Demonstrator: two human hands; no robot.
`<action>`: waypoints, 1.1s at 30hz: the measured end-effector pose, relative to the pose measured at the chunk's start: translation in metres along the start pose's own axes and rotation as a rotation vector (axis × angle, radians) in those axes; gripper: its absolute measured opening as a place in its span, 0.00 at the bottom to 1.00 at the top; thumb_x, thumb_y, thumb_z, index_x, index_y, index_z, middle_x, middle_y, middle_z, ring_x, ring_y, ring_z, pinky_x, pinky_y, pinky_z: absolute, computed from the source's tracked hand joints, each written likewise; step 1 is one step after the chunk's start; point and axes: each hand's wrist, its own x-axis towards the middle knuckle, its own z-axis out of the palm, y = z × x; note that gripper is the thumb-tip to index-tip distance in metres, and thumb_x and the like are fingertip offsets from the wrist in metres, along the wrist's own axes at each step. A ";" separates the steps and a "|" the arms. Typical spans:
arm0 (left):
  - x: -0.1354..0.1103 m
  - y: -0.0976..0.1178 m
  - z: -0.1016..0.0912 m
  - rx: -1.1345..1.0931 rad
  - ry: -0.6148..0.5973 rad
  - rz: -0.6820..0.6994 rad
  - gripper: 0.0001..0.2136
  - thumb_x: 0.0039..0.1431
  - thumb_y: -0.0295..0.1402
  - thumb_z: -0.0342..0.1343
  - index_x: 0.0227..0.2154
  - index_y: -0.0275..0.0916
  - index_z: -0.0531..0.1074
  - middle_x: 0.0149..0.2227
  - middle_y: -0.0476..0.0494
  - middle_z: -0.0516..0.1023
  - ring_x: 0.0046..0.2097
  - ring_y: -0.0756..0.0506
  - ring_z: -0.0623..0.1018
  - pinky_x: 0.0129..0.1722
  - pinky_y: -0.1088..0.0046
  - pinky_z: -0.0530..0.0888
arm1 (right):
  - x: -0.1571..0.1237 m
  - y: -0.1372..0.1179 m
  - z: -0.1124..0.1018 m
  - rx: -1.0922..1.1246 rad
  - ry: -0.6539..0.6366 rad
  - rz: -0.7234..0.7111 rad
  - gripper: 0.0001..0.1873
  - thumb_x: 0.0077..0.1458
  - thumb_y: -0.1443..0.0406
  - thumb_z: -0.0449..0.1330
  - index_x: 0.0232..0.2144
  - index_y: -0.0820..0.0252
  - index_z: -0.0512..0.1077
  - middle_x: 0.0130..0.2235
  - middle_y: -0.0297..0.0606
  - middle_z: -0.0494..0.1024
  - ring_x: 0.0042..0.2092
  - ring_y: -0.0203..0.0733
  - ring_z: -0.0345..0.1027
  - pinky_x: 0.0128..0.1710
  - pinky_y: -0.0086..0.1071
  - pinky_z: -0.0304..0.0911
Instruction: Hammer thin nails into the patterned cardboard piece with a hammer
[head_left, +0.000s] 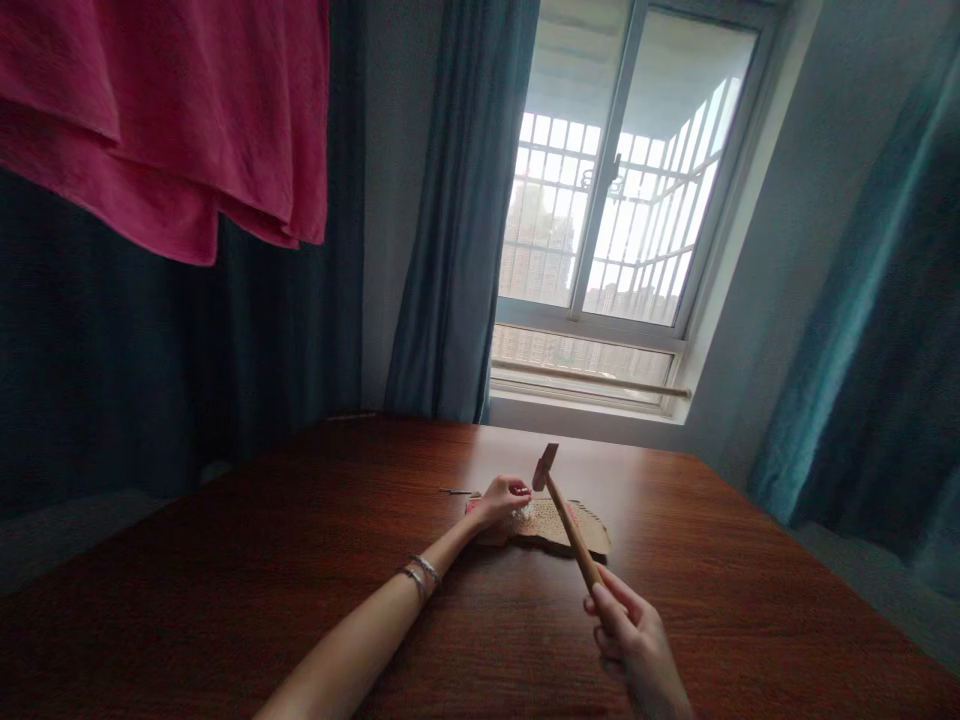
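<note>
My right hand (628,625) is wrapped round the lower end of a hammer's wooden handle. The hammer (568,522) slants up and away, its head raised just right of my left hand. My left hand (501,500) is closed in a pinch over the left part of a tan, cardboard-like piece (596,530); what the fingertips hold is too small to make out. Many small dots or holes mark this irregular piece, which lies flat on the table. Small whitish bits (525,518) show beside my left fingers.
A thin dark object (456,491) lies left of the cardboard-like piece on the brown wooden table (300,580). Beyond the far edge are a window (600,200) and blue curtains (457,220). A pink cloth (195,120) hangs at upper left.
</note>
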 end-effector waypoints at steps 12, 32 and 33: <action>0.000 0.000 0.000 0.061 0.002 -0.010 0.12 0.45 0.36 0.55 0.27 0.31 0.75 0.25 0.45 0.75 0.29 0.49 0.72 0.28 0.78 0.64 | -0.005 0.008 -0.003 0.002 -0.028 0.003 0.35 0.37 0.52 0.66 0.47 0.61 0.65 0.24 0.28 0.67 0.14 0.19 0.43 0.11 0.19 0.36; 0.001 -0.002 0.001 0.099 0.001 -0.020 0.10 0.44 0.35 0.55 0.25 0.31 0.74 0.24 0.48 0.74 0.28 0.51 0.70 0.27 0.80 0.63 | -0.004 0.006 0.001 0.008 -0.004 0.004 0.37 0.33 0.51 0.67 0.45 0.63 0.66 0.23 0.27 0.66 0.14 0.19 0.41 0.11 0.19 0.35; 0.001 -0.003 0.001 0.096 -0.002 -0.015 0.11 0.44 0.35 0.55 0.26 0.31 0.74 0.24 0.48 0.74 0.28 0.50 0.71 0.27 0.80 0.63 | -0.004 0.006 0.001 0.011 -0.001 0.001 0.37 0.33 0.51 0.67 0.45 0.63 0.65 0.23 0.27 0.66 0.14 0.19 0.41 0.11 0.19 0.35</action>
